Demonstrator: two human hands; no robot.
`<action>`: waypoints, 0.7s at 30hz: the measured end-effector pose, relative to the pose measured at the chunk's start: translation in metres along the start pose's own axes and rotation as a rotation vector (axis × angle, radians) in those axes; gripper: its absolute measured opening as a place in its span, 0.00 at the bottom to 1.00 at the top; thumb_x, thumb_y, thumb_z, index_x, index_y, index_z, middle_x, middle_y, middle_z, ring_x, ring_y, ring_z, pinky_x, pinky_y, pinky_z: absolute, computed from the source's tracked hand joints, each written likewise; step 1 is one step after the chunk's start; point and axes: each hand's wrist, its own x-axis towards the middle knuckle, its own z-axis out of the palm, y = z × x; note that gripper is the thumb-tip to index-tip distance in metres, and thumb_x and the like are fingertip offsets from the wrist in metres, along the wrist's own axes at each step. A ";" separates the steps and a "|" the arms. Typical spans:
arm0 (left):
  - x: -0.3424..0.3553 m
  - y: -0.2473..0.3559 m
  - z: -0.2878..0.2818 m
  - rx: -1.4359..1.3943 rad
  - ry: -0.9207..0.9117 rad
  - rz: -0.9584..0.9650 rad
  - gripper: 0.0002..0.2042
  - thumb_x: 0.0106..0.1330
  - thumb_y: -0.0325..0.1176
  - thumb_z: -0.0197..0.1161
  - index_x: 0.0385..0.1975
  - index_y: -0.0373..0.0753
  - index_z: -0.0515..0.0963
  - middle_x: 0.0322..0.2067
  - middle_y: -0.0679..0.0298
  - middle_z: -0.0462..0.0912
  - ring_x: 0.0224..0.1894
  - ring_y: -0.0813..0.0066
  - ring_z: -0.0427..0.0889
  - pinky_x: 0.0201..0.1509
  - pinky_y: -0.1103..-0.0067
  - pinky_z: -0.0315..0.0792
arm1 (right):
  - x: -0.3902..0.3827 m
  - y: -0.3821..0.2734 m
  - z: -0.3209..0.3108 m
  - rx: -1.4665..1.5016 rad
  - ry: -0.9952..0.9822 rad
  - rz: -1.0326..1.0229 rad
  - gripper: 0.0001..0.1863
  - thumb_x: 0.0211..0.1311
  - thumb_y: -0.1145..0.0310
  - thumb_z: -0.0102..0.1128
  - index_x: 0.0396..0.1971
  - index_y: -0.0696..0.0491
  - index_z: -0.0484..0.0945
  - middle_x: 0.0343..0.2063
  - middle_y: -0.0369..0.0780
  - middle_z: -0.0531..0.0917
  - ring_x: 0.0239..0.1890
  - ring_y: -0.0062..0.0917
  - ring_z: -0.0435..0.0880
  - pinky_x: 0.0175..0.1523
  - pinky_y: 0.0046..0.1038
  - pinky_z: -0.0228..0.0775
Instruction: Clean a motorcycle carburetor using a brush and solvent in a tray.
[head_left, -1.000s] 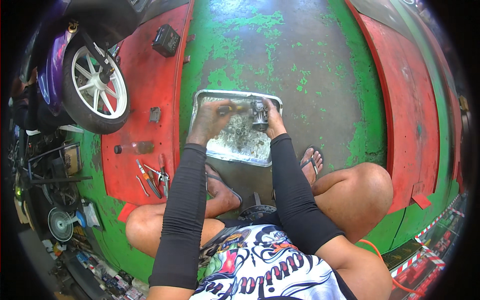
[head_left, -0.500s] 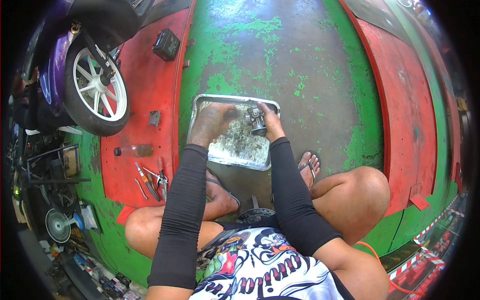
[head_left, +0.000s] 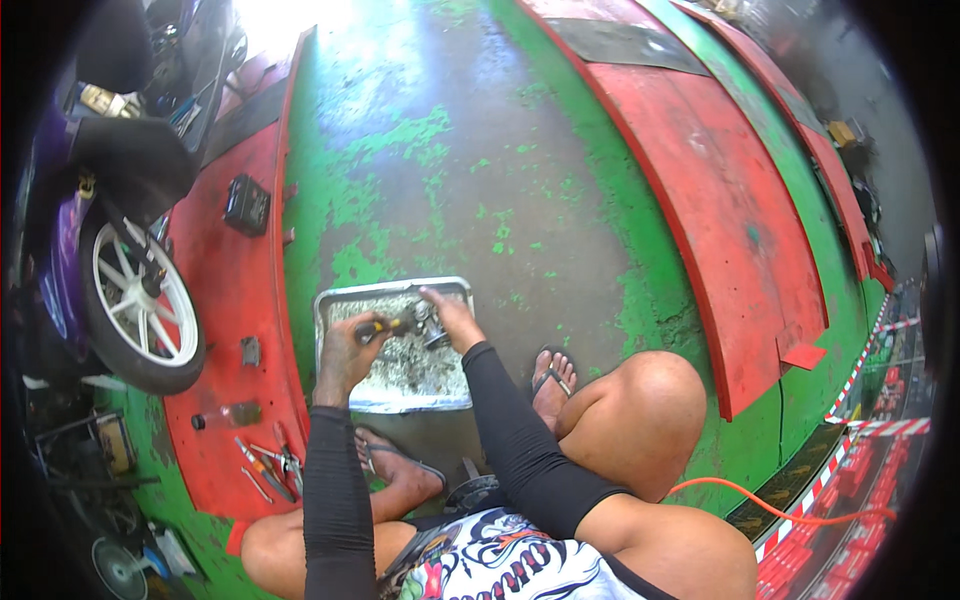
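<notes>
My right hand (head_left: 455,322) grips a small grey metal carburetor-like part (head_left: 430,327) above a shallow metal tray (head_left: 345,398). My left hand (head_left: 350,350) is closed around a black-and-yellow handled tool (head_left: 378,328). The tool's yellow end points at the metal part; whether its tip touches is too small to tell. Dark, wet-looking grime covers the tray's floor.
A red ramp on the left bears a black battery (head_left: 246,206), a small metal piece (head_left: 250,350), a bottle (head_left: 228,415) and several hand tools (head_left: 268,467). A scooter wheel (head_left: 140,305) stands beyond. Another red ramp (head_left: 700,200) lies right. An orange hose (head_left: 740,488) curves near my knee.
My view has shifted, so the tray now appears lower and further left. The left hand's tool now shows its yellow part, pointed toward the metal part, which stays in my right hand.
</notes>
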 end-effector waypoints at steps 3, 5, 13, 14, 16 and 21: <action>0.006 -0.005 -0.001 0.282 -0.034 -0.043 0.07 0.58 0.21 0.70 0.37 0.35 0.84 0.32 0.58 0.89 0.40 0.70 0.89 0.43 0.76 0.78 | 0.008 0.004 -0.009 -0.047 0.014 -0.012 0.42 0.58 0.39 0.65 0.52 0.68 0.79 0.52 0.53 0.83 0.55 0.34 0.80 0.61 0.34 0.67; 0.003 -0.009 -0.011 0.124 0.007 -0.022 0.07 0.59 0.19 0.69 0.37 0.34 0.83 0.33 0.60 0.89 0.40 0.74 0.88 0.44 0.77 0.79 | 0.003 0.000 0.006 -0.108 0.070 -0.004 0.47 0.55 0.37 0.67 0.52 0.72 0.77 0.53 0.57 0.81 0.58 0.37 0.79 0.63 0.34 0.67; 0.013 0.002 0.005 0.078 -0.010 0.007 0.07 0.59 0.17 0.69 0.36 0.32 0.82 0.33 0.62 0.88 0.39 0.78 0.86 0.45 0.79 0.78 | 0.019 0.015 -0.020 -0.072 0.055 0.079 0.38 0.61 0.43 0.65 0.55 0.64 0.79 0.59 0.51 0.79 0.63 0.33 0.74 0.66 0.31 0.63; 0.000 -0.010 -0.015 0.274 0.015 -0.048 0.07 0.58 0.17 0.69 0.36 0.31 0.82 0.33 0.62 0.88 0.39 0.79 0.85 0.45 0.79 0.78 | 0.008 0.008 0.007 -0.045 -0.007 0.091 0.38 0.61 0.42 0.65 0.56 0.64 0.78 0.60 0.51 0.78 0.64 0.33 0.74 0.66 0.31 0.63; -0.002 -0.019 -0.018 -0.019 0.067 -0.039 0.08 0.57 0.19 0.69 0.36 0.34 0.82 0.34 0.58 0.89 0.38 0.74 0.88 0.43 0.78 0.79 | -0.001 -0.001 0.029 -0.220 0.113 0.094 0.40 0.61 0.41 0.65 0.56 0.65 0.77 0.60 0.52 0.77 0.64 0.34 0.74 0.66 0.31 0.64; 0.003 0.005 -0.008 0.029 0.049 0.000 0.07 0.57 0.17 0.68 0.34 0.34 0.82 0.32 0.60 0.89 0.38 0.75 0.88 0.42 0.78 0.79 | 0.009 -0.004 0.003 -0.199 0.029 0.039 0.38 0.59 0.39 0.64 0.52 0.61 0.82 0.58 0.52 0.79 0.62 0.37 0.75 0.66 0.32 0.64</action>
